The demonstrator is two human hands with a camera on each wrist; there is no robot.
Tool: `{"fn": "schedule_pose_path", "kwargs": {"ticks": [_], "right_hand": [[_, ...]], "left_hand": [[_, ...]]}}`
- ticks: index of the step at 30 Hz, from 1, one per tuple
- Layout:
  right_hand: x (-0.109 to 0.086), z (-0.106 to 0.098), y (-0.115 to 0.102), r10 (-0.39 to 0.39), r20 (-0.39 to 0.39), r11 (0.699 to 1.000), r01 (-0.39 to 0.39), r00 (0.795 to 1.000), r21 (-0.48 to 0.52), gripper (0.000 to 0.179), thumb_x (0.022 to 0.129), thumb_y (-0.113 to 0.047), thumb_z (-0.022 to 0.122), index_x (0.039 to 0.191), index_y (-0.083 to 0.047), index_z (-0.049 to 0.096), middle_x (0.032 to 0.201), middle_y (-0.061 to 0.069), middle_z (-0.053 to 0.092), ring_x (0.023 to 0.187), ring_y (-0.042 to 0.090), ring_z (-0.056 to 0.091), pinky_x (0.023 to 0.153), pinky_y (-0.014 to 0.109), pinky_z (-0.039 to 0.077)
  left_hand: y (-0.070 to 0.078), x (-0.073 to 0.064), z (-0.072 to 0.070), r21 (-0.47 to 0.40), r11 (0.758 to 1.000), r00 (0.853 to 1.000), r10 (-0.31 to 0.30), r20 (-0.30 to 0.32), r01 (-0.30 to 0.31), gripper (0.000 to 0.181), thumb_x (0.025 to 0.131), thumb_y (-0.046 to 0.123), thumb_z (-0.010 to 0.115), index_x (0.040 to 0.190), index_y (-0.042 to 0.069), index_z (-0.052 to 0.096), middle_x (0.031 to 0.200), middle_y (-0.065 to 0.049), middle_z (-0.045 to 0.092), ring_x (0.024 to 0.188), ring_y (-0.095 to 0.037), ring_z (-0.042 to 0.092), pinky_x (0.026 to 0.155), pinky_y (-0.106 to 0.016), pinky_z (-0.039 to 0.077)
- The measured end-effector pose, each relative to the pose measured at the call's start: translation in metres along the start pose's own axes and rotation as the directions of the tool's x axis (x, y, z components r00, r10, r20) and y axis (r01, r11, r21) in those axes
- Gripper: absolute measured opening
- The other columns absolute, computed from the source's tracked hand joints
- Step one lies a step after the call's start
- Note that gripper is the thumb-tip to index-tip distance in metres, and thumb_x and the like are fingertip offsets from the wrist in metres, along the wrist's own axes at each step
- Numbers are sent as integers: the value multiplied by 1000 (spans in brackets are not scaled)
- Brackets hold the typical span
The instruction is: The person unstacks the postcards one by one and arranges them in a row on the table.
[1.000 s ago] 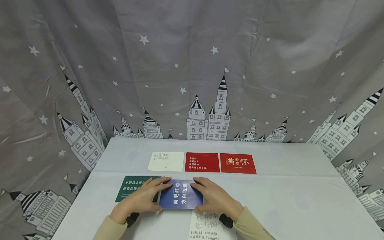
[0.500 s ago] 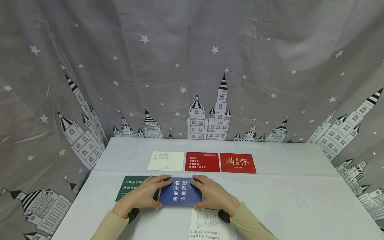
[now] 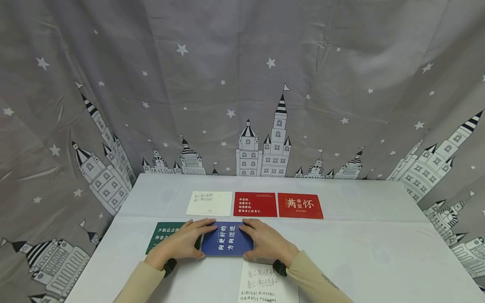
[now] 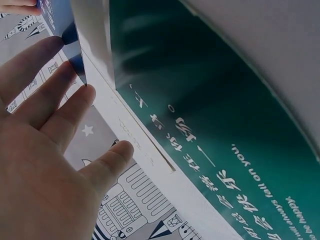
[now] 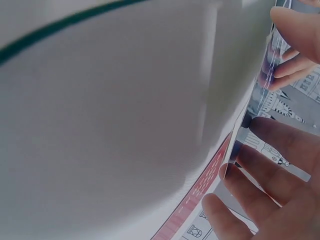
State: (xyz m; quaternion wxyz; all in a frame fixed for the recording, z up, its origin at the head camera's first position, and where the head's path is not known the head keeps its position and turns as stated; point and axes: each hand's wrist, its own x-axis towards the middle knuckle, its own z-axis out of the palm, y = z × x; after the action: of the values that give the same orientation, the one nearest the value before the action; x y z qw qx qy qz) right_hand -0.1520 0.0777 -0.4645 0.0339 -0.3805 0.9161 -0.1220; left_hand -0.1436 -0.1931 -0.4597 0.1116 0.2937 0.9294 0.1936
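Observation:
A blue postcard [image 3: 227, 248] with white vertical lettering lies between my two hands in the head view. My left hand [image 3: 179, 240] grips its left side, fingertips at the far corner and thumb at the near one. On the opposite side, my right hand [image 3: 270, 240] holds the right edge the same way. Under and beside the left hand is a green postcard [image 3: 166, 233], partly covered. In the left wrist view, the fingertips [image 4: 87, 94] touch the blue postcard's edge. The right wrist view shows that card nearly edge-on at the right fingers [image 5: 232, 172].
A row at the back holds a cream handwritten card [image 3: 209, 203], a red card with several text lines [image 3: 255, 205] and another red card [image 3: 300, 205]. A handwritten sheet [image 3: 265, 286] lies at the front, partly under the right wrist. The white table [image 3: 360, 252] meets a grey curtain [image 3: 322, 105].
Both hands have moved the blue postcard slightly away from the person, toward the back row. More of the handwritten sheet's top shows. The other cards have stayed in place.

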Motion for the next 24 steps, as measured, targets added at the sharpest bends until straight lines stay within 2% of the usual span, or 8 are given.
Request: {"fn": "schedule_pose_path", "kwargs": {"ticks": [10,24], "right_hand": [[4,2,2,39,42,999,-40,998,16,74,72,-44,70,133,-11,44,138,7,37,125,23,35,101,35,31],[10,5,4,57,59,998,-58,997,18,75,72,-44,70,134,-12,44,139,7,35,126,22,33,102,34,30]], "left_hand": [[-3,4,1,-9,1000,1000,-23,12,23,75,64,23,78,131,8,47,141,-7,33,130,-28,27,102,-58,12],[-7,8,4,10,1000,1000,-27,5,27,74,64,23,79,130,8,48,141,-8,34,129,-29,28,102,-59,12]]}}
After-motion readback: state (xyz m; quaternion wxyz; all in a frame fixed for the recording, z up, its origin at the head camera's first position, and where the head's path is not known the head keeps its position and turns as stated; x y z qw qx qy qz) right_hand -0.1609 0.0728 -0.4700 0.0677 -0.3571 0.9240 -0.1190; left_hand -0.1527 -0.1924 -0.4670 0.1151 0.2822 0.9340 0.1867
